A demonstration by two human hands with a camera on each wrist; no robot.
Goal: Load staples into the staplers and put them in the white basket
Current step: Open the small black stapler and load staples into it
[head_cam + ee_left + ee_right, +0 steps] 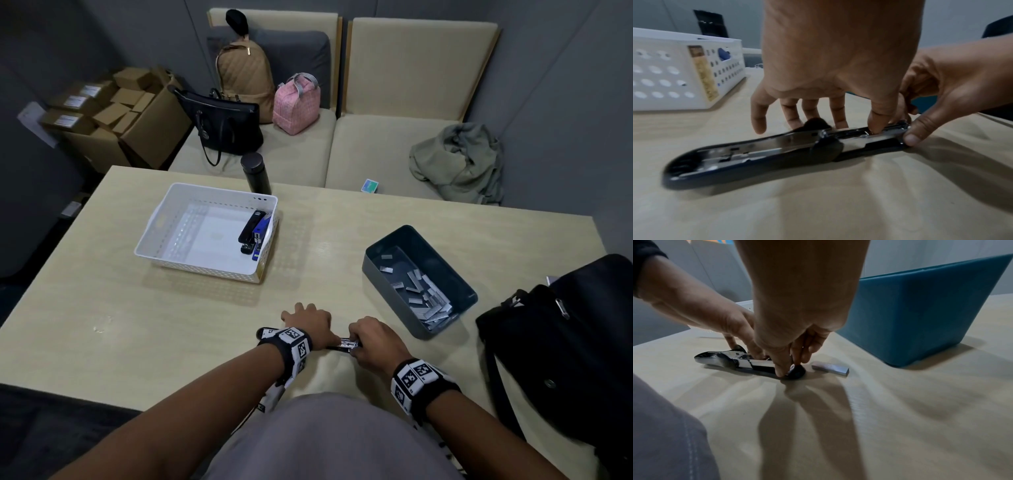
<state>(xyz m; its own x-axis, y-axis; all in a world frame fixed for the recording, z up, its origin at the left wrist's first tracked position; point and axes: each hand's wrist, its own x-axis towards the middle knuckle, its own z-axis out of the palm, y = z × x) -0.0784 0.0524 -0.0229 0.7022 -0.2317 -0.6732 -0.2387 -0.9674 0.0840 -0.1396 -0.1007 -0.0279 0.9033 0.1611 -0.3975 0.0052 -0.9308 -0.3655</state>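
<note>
A dark stapler (756,154) lies folded flat open on the table near the front edge, its metal staple channel facing up. My left hand (838,126) holds it at the hinge, fingers down behind it and thumb pressing into the channel. My right hand (789,366) pinches the channel's front end between thumb and fingers. A loose staple strip (830,368) lies just right of the stapler. The head view shows both hands (310,323) (370,339) covering most of the stapler (342,342). The white basket (154,240) at the centre left holds a black stapler (251,229) and a blue stapler (262,233).
A dark teal box (376,274) with several staple strips (428,301) sits right of my hands. A black bag (565,342) lies at the table's right edge and a dark bottle (255,174) stands at the far edge. Beyond the table are sofas with bags.
</note>
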